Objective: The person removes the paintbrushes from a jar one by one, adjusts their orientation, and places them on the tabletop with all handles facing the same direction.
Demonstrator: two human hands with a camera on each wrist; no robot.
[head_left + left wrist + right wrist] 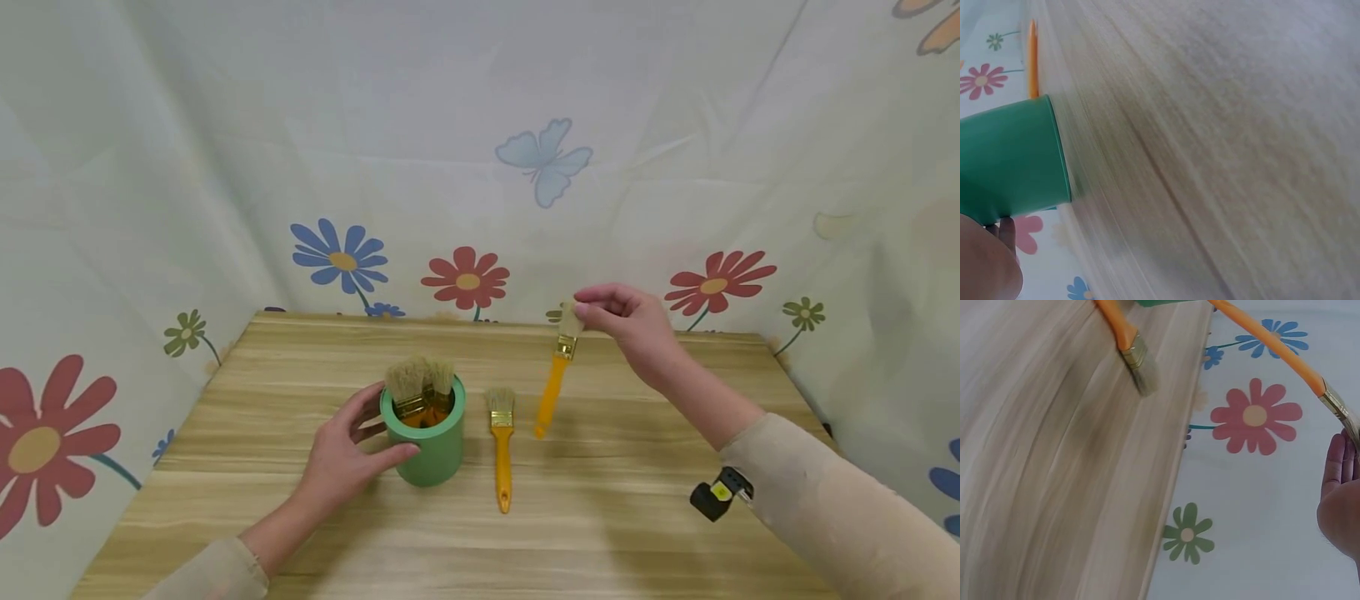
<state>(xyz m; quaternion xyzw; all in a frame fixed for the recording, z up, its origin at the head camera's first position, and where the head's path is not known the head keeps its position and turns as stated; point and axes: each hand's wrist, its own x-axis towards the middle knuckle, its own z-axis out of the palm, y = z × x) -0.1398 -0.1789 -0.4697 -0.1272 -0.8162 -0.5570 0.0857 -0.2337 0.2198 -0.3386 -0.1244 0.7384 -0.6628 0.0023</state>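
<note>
Brushes with orange handles are the things in use, and the green cup [427, 442] on the wooden table [637, 517] is the spot to look from. The left hand [348, 454] curls round the cup's left side and holds it. Two brushes [420, 385] stand in the cup, hairs up. The right hand [626, 321] pinches a third brush [555, 379] by its hairs, up in the air to the right of the cup, handle hanging down. A fourth brush [501, 446] lies flat just right of the cup. I think a firm pinch and a still cup help most. The wrist views are blurry, and the fingers are mostly cut off there.
</note>
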